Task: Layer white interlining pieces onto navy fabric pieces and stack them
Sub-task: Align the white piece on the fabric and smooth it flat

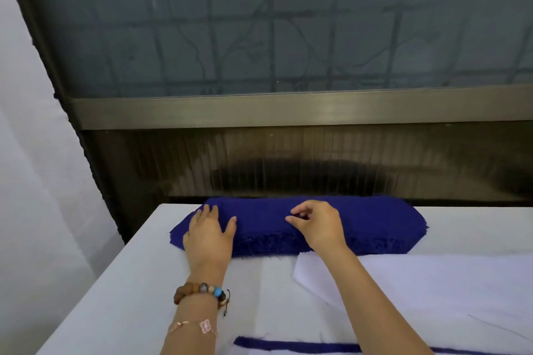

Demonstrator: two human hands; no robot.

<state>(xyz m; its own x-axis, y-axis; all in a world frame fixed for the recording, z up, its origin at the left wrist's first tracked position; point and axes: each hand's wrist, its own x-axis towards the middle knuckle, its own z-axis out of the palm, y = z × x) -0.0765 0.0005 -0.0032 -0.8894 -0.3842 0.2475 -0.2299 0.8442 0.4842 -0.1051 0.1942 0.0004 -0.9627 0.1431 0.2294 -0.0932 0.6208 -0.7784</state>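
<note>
White cloth covers the table (138,268), which meets a dark window frame (288,108) at 12 o'clock; its left edge runs free; the stack of navy fabric pieces (375,225) lies at the far edge, long axis from 9 to 3 o'clock; the left hand (209,235) rests flat, fingers straight, on the stack's 9 o'clock end; the right hand (318,225) sits at mid-stack, fingers curled, thumb and forefinger close together at the top layer, though whether they pinch it cannot be told; white interlining pieces (432,282) lie at 4 o'clock, touching the stack's near edge; a navy strip (288,345) shows beneath white at 6 o'clock.
</note>
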